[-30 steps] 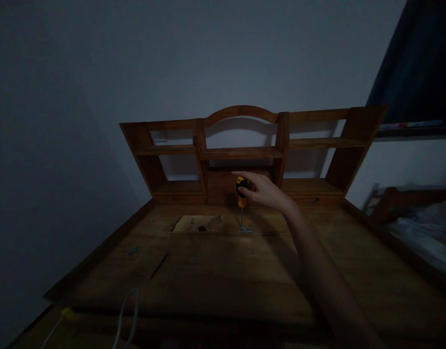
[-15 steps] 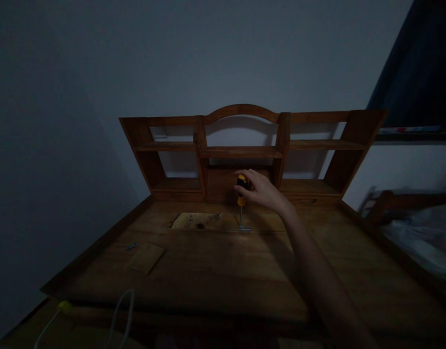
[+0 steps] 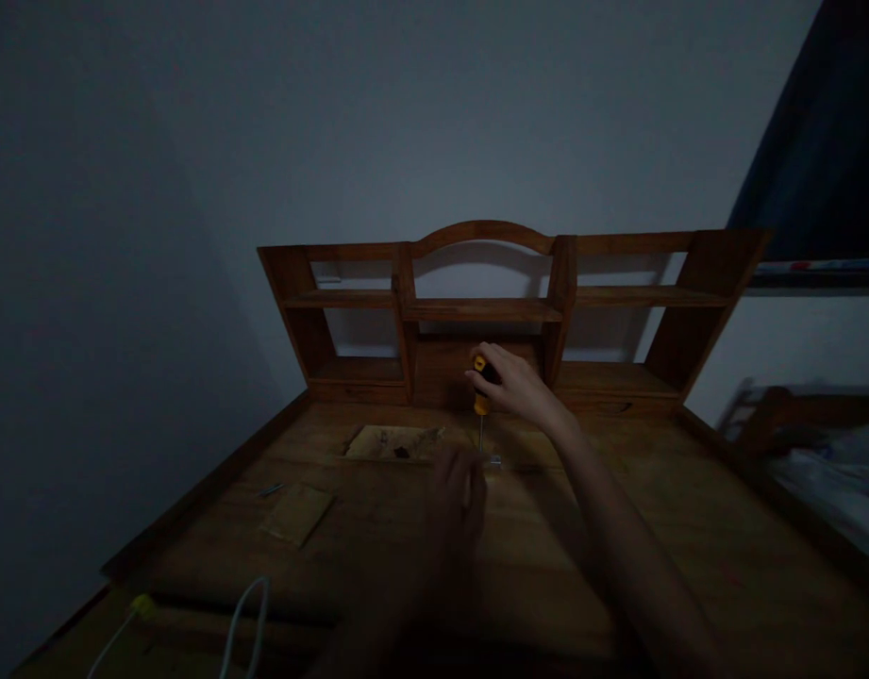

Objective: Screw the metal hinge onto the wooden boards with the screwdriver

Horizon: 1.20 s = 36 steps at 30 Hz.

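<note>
My right hand (image 3: 517, 380) is closed around the yellow-and-black handle of a screwdriver (image 3: 482, 405). The screwdriver stands upright, its shaft pointing down at a small silver metal piece, perhaps a hinge (image 3: 495, 461), on the wooden desk top (image 3: 547, 575). My left hand (image 3: 457, 495) is just left of the tip and in front of the metal piece, dark and smeared by motion. Its fingers look bent, but whether they touch or hold anything is not visible. The left end of the metal piece is hidden behind that hand.
A wooden shelf unit (image 3: 483, 308) stands at the back of the desk. Left of the hands is a pale, rough patch (image 3: 388, 441) in the desk top. A flat square piece (image 3: 298, 514) and a small metallic item (image 3: 270, 489) lie further left. A white cable (image 3: 246, 613) loops at the front.
My left hand has come into view from below and reached the screwdriver's tip. My right hand still grips the screwdriver upright. The whole view has shifted slightly.
</note>
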Each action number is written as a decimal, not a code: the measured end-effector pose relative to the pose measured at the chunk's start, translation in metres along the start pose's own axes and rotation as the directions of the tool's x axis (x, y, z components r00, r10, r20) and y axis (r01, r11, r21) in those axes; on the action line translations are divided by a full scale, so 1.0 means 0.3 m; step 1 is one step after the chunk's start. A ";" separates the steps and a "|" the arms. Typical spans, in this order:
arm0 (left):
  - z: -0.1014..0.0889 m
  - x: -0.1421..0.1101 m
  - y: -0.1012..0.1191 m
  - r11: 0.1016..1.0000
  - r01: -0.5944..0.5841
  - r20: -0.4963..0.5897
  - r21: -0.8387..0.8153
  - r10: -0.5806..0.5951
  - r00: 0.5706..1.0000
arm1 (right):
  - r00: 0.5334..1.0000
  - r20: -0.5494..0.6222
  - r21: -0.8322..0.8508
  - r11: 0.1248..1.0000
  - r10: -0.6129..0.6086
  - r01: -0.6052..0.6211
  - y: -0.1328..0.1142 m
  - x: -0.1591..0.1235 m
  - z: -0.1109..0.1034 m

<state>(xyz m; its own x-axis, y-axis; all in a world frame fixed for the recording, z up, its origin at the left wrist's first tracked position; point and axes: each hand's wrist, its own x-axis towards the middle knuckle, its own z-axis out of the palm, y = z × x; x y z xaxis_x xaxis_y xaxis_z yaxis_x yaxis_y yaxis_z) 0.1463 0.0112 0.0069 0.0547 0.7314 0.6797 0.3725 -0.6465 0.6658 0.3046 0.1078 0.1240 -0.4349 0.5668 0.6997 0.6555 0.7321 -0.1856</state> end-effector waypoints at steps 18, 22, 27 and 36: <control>0.092 0.171 -0.321 0.999 -0.001 -0.134 0.036 0.006 0.991 | 0.998 0.058 0.196 0.980 0.000 -0.011 0.042 0.005 -0.036; 0.098 0.168 -0.308 0.999 0.040 -0.121 -0.002 -0.040 0.992 | 1.000 0.008 0.111 0.993 0.026 -0.027 0.039 0.008 -0.010; 0.107 0.168 -0.309 0.997 0.078 -0.097 0.002 -0.078 0.992 | 0.997 0.078 0.191 0.982 -0.008 -0.007 0.038 0.006 -0.035; 0.109 0.172 -0.337 0.997 0.081 -0.095 0.007 -0.080 0.992 | 1.000 -0.009 0.077 0.997 0.024 -0.023 0.029 0.010 -0.023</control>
<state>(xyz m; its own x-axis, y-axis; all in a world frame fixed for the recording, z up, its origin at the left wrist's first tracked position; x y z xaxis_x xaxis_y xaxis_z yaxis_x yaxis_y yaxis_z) 0.1416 0.1212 -0.0354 -0.0637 0.7568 0.6505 0.3818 -0.5838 0.7165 0.3132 0.1133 0.1291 -0.4139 0.5805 0.7013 0.6155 0.7460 -0.2543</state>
